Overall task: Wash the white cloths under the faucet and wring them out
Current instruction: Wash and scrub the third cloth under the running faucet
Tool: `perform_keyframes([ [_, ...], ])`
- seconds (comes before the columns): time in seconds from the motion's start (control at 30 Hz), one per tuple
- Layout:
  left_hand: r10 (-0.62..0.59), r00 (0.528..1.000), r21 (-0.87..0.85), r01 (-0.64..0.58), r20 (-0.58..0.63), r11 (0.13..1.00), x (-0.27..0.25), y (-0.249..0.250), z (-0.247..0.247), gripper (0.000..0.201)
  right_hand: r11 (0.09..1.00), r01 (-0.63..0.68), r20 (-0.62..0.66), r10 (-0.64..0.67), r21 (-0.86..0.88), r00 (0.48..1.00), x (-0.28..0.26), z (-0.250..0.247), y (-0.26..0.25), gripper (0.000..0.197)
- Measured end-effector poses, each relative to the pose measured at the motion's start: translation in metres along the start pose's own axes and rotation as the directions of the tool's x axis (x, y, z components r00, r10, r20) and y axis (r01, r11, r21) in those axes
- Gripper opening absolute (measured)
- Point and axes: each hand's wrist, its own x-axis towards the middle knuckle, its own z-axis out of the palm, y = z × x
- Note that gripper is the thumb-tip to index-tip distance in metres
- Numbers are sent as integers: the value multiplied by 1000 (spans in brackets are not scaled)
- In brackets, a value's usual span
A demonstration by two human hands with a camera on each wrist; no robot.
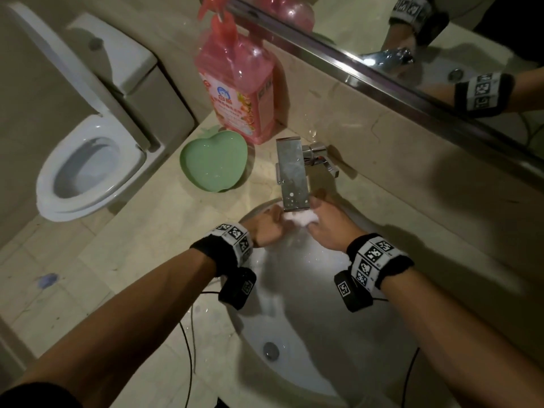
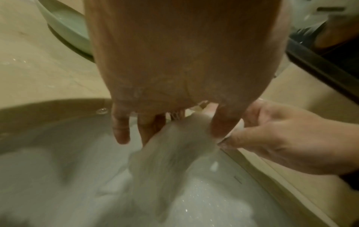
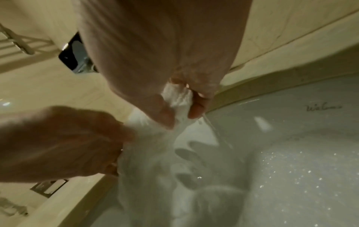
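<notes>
Sink: white basin filling the lower centre of the head view, drain near its bottom, wet droplets on the wall.
Left hand: centre of the frame, over the basin's far edge, fingers curled around the left end of the white cloth.
Right hand: just right of the left hand; in the right wrist view thumb and fingers pinch a bunched part of the cloth.
White cloth: held between both hands directly below the faucet, its loose part hanging down into the basin in the wrist views, blurred.
Green dish: apple-shaped, on the counter, left of the faucet.
Pink bottle: upright behind the dish, top centre.
Toilet: left side of the frame, lid raised.
Mirror: upper right, reflecting the wrists.
</notes>
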Motion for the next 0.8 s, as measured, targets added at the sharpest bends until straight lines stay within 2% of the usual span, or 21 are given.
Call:
perform_keyframes([
  [0.07,60,997,-39,-62,-57,997,-9,-1,-4,50,997,48,-14,-49,-53,999,0,4,-5,42],
  [0.17,218,964,-196,-245,-153,949,-23,-1,-5,77,995,92,-36,-93,-27,995,1,11,-12,28],
  [0.23,226,962,-310,-263,-152,913,-26,-1,-7,78,996,81,-86,-84,-29,993,2,19,-15,25],
  [0.3,193,970,-353,-233,-147,906,-27,-1,-11,71,996,68,-182,-58,52,982,0,22,-18,35],
  [0.37,192,967,-291,-234,-165,928,-27,-1,-11,67,988,82,-255,-46,132,966,-4,20,-20,39],
  [0.5,312,927,-152,-346,-210,926,-25,5,-11,55,990,81,-236,-51,118,971,-13,12,-19,32],
  [0.57,365,901,-30,-382,-236,924,-23,7,-7,51,993,46,-216,-22,109,976,-17,5,-16,19],
  [0.6,364,900,39,-366,-240,930,-21,9,-5,53,993,25,-195,-2,115,981,-19,1,-14,16],
  [0.7,210,949,208,-161,-236,965,-14,13,-1,77,991,-23,-168,44,129,985,-25,-10,-6,20],
  [0.77,227,941,246,-165,-250,955,-10,17,0,83,990,-38,-192,64,133,979,-29,-17,-1,21],
  [0.8,251,935,184,-208,-251,961,-9,18,-1,80,987,-40,-203,72,157,977,-31,-20,2,19],
])
